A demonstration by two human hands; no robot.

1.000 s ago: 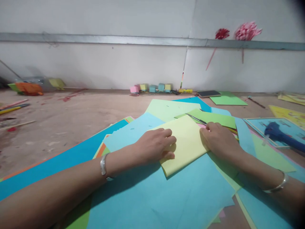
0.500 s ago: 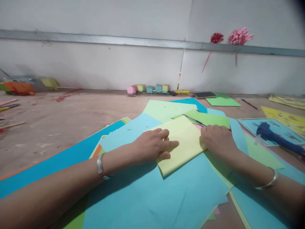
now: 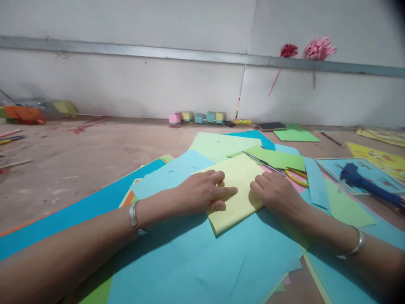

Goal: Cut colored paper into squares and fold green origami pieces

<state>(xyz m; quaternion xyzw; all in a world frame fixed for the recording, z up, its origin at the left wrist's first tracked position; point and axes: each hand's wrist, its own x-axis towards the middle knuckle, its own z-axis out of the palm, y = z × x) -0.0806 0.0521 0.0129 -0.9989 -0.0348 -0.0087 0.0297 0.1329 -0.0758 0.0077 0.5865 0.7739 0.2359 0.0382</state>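
A folded sheet of pale yellow paper point(image 3: 238, 198) lies over a large light blue sheet point(image 3: 196, 257). My left hand point(image 3: 202, 192) rests on its left part, index finger stretched out and the fingers apart. On the right part of the yellow paper, near its lower folded edge, sits my right hand point(image 3: 276, 192) with its fingers curled closed. The undersides of those fingers are hidden, so whatever is in them does not show. Just beyond the right hand, scissors with yellow handles point(image 3: 295, 177) lie with their blades over a green strip point(image 3: 281, 159).
Several coloured sheets spread beneath, including a darker blue one point(image 3: 79, 202). At right are a blue glue gun point(image 3: 363, 180) and a yellow picture sheet point(image 3: 379, 158). Small paper blocks point(image 3: 199, 118) and a dark flat phone-like object point(image 3: 272, 126) lie by the wall.
My right hand has slid left and slightly nearer along the yellow paper, uncovering the scissors' yellow handles. My left hand has stayed in place.
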